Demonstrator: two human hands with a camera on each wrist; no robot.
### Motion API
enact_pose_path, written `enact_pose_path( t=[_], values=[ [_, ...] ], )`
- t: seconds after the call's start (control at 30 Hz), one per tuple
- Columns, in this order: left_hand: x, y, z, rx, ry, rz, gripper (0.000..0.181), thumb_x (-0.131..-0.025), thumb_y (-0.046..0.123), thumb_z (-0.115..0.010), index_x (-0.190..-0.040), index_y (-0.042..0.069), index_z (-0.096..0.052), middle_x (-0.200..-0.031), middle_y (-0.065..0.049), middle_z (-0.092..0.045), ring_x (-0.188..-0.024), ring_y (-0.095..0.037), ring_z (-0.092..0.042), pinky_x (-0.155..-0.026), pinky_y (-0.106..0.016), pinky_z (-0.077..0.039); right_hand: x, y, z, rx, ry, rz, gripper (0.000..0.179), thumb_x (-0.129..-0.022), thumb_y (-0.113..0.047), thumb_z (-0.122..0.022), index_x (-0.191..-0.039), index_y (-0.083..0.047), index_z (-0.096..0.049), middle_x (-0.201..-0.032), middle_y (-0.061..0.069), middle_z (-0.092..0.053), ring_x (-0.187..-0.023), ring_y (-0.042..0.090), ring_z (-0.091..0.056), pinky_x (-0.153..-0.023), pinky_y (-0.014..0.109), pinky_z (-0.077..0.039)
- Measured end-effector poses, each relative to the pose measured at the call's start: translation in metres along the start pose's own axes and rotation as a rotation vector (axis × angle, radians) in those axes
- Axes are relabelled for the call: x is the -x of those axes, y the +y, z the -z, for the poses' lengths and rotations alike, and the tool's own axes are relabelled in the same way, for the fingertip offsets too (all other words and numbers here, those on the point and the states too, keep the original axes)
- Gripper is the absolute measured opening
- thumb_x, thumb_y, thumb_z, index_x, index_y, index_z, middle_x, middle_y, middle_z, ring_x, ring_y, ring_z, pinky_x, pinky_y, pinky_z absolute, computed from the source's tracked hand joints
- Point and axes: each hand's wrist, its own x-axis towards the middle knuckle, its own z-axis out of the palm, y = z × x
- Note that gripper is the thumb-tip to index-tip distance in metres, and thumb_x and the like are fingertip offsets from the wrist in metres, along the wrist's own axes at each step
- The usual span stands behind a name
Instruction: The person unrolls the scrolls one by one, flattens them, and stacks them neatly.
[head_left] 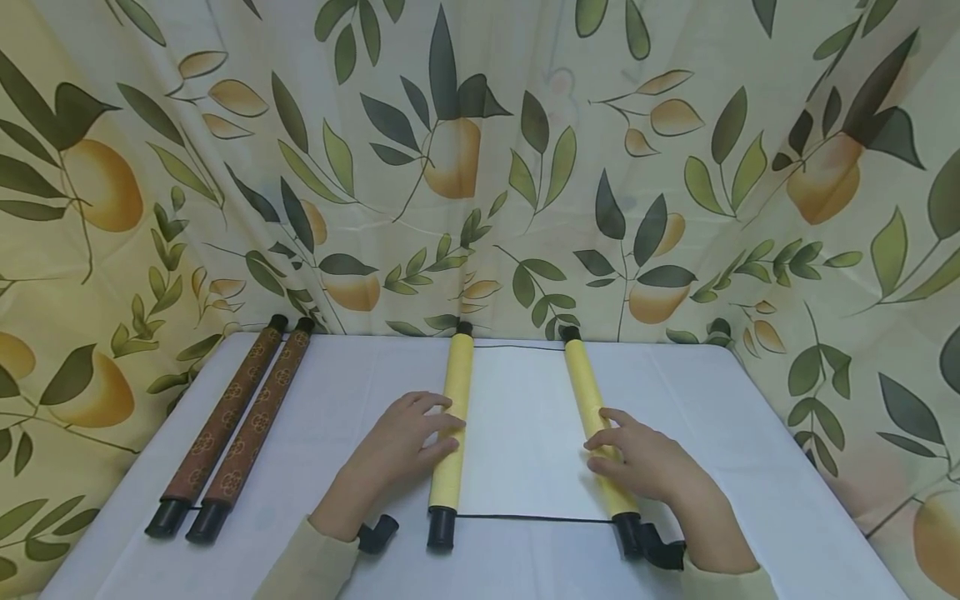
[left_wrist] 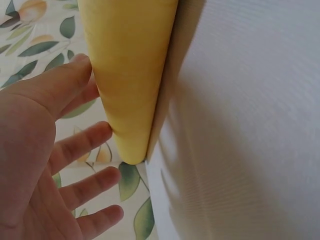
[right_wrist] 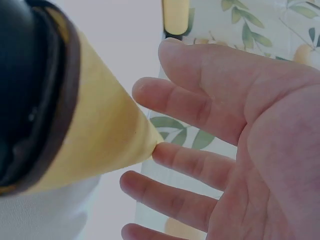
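Two yellow rolls with black end caps lie apart on the white table, like the rods of a scroll. Thin dark lines run between their ends, with a white surface between them. My left hand (head_left: 408, 437) is at the left yellow roll (head_left: 459, 379), its fingertips touching or nearly touching the outer side. Over the right yellow roll (head_left: 583, 375) reaches my right hand (head_left: 641, 454), fingers spread and loosely bent. In the left wrist view the fingers (left_wrist: 82, 145) are apart beside the roll. The right wrist view shows the spread fingers (right_wrist: 190, 162) close to the roll's side.
Two brown rolls (head_left: 225, 408) with a flower pattern and black end caps lie side by side at the table's left. A curtain (head_left: 525, 225) printed with fruit and leaves hangs behind the table (head_left: 360, 367). Black wrist mounts (head_left: 378, 533) show at both wrists.
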Motion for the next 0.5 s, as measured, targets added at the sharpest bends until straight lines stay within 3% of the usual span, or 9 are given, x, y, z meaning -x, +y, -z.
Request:
enact_pose_path(
  t=[0.3, 0.5],
  values=[
    [-0.0006, -0.0014, 0.0022, 0.054, -0.009, -0.049, 0.029, -0.097, 0.039, -0.063, -0.121, 0.024, -0.069, -0.149, 0.003, -0.052, -0.137, -0.036, -0.046, -0.113, -0.051, -0.035, -0.0004, 0.0017, 0.0008, -0.002, -0.006, -0.004, 0.028, -0.087, -0.043, -0.073, -0.108, -0.025, -0.075, -0.155, 0.017, -0.039, -0.124, 0.042, -0.055, -0.088, 0.062, -0.049],
    [-0.0008, -0.0005, 0.0030, 0.045, -0.004, -0.052, 0.030, -0.097, 0.039, -0.063, -0.122, 0.022, -0.068, -0.146, 0.003, -0.055, -0.133, -0.032, -0.050, -0.109, -0.049, -0.039, -0.0002, 0.0033, 0.0004, -0.014, -0.007, 0.002, 0.028, -0.088, -0.040, -0.073, -0.109, -0.022, -0.076, -0.155, 0.013, -0.042, -0.132, 0.043, -0.048, -0.097, 0.063, -0.045]
  ],
)
